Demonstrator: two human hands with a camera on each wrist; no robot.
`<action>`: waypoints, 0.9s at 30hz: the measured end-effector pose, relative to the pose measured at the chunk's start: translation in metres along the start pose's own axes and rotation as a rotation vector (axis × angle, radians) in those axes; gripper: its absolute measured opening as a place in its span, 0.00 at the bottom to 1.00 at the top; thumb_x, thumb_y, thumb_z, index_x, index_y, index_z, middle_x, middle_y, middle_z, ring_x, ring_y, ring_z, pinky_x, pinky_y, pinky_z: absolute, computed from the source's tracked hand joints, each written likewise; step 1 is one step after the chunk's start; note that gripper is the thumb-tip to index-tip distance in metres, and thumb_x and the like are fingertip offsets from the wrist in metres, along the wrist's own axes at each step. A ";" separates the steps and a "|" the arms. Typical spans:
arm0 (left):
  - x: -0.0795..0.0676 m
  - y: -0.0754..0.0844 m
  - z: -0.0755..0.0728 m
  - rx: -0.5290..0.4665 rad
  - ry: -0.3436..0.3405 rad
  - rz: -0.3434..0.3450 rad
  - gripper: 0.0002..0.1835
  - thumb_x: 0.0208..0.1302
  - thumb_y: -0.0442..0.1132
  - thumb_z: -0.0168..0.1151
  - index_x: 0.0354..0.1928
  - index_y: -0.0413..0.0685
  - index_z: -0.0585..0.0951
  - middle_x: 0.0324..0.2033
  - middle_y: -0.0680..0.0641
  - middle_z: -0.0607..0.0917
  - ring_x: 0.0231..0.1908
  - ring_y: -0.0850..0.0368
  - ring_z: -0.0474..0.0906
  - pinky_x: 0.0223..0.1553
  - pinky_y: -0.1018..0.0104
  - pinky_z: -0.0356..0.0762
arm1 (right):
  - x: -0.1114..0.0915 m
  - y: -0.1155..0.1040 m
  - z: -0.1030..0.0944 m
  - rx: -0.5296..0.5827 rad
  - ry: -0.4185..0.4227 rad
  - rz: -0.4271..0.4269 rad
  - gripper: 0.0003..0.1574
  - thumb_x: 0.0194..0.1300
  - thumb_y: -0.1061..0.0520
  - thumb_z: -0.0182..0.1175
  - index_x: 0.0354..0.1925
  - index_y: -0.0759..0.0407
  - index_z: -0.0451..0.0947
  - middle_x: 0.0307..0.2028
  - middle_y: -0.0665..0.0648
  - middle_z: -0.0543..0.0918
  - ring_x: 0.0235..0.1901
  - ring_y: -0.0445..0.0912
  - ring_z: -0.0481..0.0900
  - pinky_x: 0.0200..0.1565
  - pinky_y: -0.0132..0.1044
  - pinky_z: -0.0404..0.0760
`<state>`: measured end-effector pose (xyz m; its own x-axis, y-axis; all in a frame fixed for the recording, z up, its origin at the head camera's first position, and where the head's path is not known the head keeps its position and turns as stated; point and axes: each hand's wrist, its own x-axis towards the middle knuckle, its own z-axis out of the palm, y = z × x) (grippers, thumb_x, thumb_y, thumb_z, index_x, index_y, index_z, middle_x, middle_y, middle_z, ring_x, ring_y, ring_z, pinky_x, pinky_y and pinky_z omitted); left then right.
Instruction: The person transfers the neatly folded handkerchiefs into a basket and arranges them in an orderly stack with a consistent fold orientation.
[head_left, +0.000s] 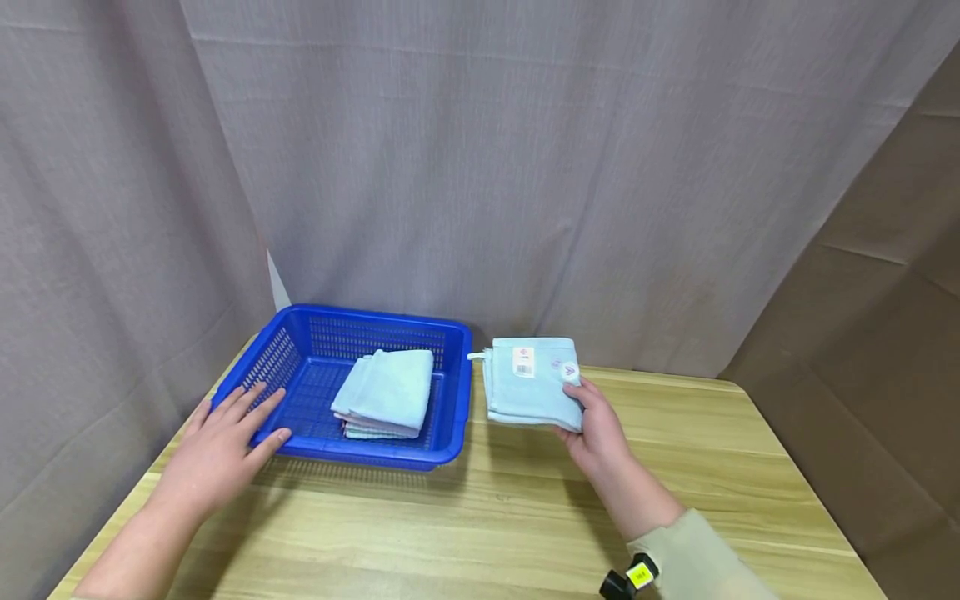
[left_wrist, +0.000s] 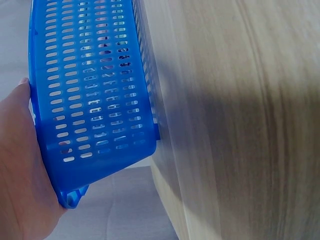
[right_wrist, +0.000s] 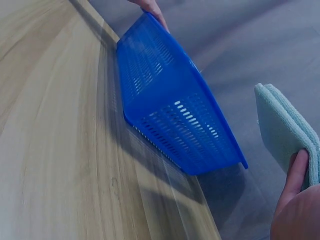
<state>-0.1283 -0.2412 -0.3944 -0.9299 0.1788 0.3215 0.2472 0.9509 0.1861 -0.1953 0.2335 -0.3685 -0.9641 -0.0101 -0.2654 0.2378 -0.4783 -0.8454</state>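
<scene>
A folded light-blue towel [head_left: 525,396] with a white hanging loop, a barcode label and a heart sticker is held up by my right hand [head_left: 600,433]. The thumb lies on top at its right corner, with fingers beneath. In the right wrist view the towel [right_wrist: 286,127] shows as thick folded layers, raised beside the basket. My left hand [head_left: 221,454] rests with spread fingers over the near left corner of a blue plastic basket [head_left: 360,451]. Inside the basket, to the right, lies a small stack of folded towels [head_left: 393,383], pale blue on top.
The basket stands on a light wood-grain table [head_left: 450,533], near its back left. A grey curtain [head_left: 525,167] hangs behind, and a brown cloth panel [head_left: 885,333] borders the right side. A black wrist device with a yellow label [head_left: 640,574] sits at my right sleeve.
</scene>
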 end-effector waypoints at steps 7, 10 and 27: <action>0.000 -0.001 0.001 0.000 0.005 -0.001 0.33 0.73 0.61 0.50 0.72 0.49 0.69 0.68 0.33 0.68 0.68 0.29 0.58 0.70 0.32 0.37 | 0.002 0.005 0.010 0.030 -0.024 -0.018 0.35 0.76 0.60 0.45 0.77 0.54 0.50 0.44 0.49 0.85 0.42 0.42 0.86 0.47 0.38 0.84; 0.000 -0.001 0.001 -0.001 0.005 0.000 0.33 0.73 0.61 0.50 0.72 0.50 0.69 0.68 0.33 0.68 0.68 0.30 0.58 0.70 0.32 0.37 | 0.003 0.007 0.015 0.036 -0.023 -0.021 0.36 0.75 0.61 0.46 0.77 0.54 0.51 0.44 0.50 0.85 0.42 0.43 0.86 0.47 0.38 0.85; 0.000 -0.001 0.002 -0.007 0.007 0.004 0.33 0.73 0.60 0.50 0.71 0.50 0.69 0.68 0.33 0.68 0.68 0.29 0.58 0.70 0.32 0.37 | 0.006 0.022 0.048 0.029 -0.035 -0.024 0.32 0.74 0.59 0.47 0.73 0.55 0.56 0.42 0.51 0.85 0.37 0.43 0.86 0.37 0.35 0.85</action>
<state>-0.1295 -0.2420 -0.3961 -0.9269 0.1807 0.3289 0.2528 0.9484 0.1912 -0.2017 0.1805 -0.3663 -0.9731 -0.0292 -0.2284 0.2116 -0.5040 -0.8374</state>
